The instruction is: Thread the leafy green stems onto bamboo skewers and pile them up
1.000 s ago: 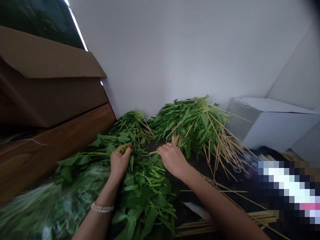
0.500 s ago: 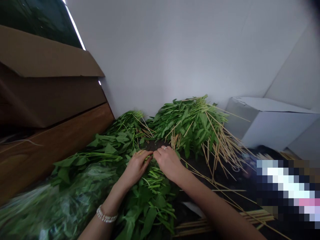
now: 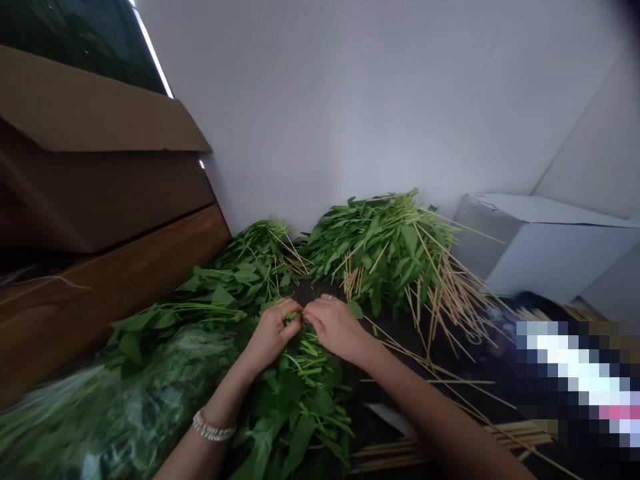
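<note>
My left hand [image 3: 273, 335], a beaded bracelet at its wrist, is closed around green vegetable stems [image 3: 291, 317] whose cut ends show between thumb and fingers. Against those ends my right hand [image 3: 336, 328], wearing a ring, is pinched; what its fingertips hold is too small to make out. Beneath both hands lies a pile of leafy greens [image 3: 300, 427] with cut stems towards the right. Behind them, a large heap of leafy greens [image 3: 375, 233] has many thin bamboo skewers [image 3: 450, 293] sticking out to the right.
Leafy greens in a clear plastic bag [image 3: 165, 393] lie at the left. More loose skewers [image 3: 390, 457] rest at the front right. A cardboard box [image 3: 115, 193] sits on a wooden ledge [image 3: 165, 267]. A white box [image 3: 550, 247] stands by the wall [image 3: 350, 100].
My right hand's fingertips have dipped slightly and drawn in its fingers. My left hand has turned a little, so the stem ends in it now show more clearly.
</note>
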Motion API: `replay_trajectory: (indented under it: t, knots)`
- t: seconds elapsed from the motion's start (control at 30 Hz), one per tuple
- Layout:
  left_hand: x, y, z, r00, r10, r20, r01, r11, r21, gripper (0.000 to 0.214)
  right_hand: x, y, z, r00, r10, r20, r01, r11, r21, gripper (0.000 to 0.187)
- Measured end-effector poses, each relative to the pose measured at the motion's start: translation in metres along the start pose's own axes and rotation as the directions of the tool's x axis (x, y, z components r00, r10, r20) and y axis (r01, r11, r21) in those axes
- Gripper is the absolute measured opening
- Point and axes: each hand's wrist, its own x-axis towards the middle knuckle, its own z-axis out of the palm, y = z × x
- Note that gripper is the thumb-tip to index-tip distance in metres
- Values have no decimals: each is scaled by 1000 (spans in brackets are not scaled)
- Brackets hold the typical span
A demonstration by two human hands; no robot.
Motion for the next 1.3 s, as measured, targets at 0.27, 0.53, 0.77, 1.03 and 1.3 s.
replay_trajectory:
  t: [0.27,0.53,0.77,1.03,1.3]
  knots:
    - [1,-5,-7,967,-199,-162,157,958,-238,29,4,6,-6,969,163,-183,-83,922,379,17]
    - [-9,9,14,904,22,427,-122,970,208,44,4,23,-16,933,219,-285,-124,940,317,24]
    - [-9,7,14,897,30,441,-158,954,256,49,10,34,-25,939,303,-166,-236,913,332,26]
    - [-12,5,16,911,42,410,-145,964,225,46,12,53,-27,920,192,341,-241,965,107,17]
    - [-14,3,15,910,28,414,-110,979,174,45,78,3,16,968,48,247,-33,997,-66,13]
